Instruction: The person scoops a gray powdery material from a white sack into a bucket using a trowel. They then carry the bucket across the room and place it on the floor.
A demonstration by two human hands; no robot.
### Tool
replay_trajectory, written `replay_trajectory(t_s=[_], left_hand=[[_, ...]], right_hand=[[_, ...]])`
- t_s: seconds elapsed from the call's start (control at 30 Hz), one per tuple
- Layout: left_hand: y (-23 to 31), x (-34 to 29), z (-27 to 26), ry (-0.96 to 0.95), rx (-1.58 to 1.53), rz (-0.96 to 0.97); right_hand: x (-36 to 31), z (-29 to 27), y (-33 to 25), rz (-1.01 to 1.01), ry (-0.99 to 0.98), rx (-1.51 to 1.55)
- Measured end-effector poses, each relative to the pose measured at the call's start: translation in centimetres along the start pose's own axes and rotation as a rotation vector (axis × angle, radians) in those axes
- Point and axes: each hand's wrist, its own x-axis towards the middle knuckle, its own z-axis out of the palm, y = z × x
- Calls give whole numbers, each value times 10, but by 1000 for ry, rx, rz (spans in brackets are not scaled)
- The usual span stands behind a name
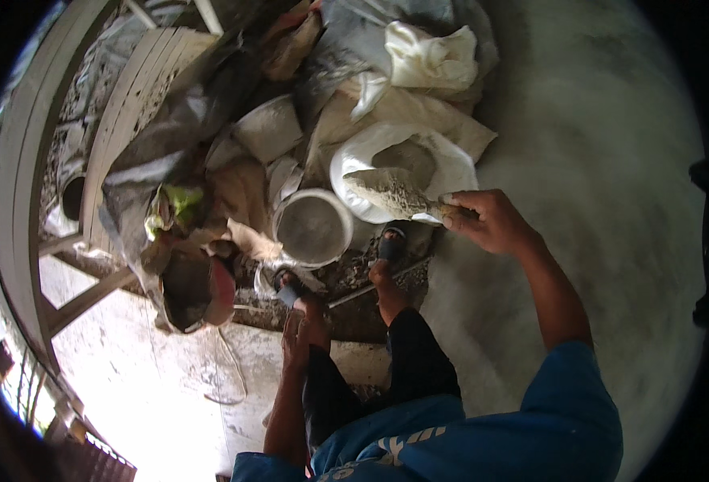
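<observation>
My right hand (487,221) is closed round the handle of a trowel (382,189). Grey powder lies heaped on its blade, which is held over the open white sack (346,165). More grey powder (410,161) shows inside that sack. Just left of it stands a round pale bucket (280,221) with grey material in it. My left hand (295,333) rests along my left shin, fingers stretched out and holding nothing I can see.
A grey tub (270,128) lies tilted behind the bucket. Crumpled sacks and sheeting (161,153) spread to the left, near a torn container (185,289). A white bag (431,56) lies at the back. Wooden boards (29,161) run along the left; a grey surface (587,128) extends right.
</observation>
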Motion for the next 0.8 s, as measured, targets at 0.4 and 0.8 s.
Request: replay_trajectory(t_s=[0.4,0.8], left_hand=[[-70,-44,-31,163,-66,-221],[-67,-69,-42,218,-130,-391]], right_hand=[[69,312,92,474,-288,235],[109,341,107,1056,-568,1052]])
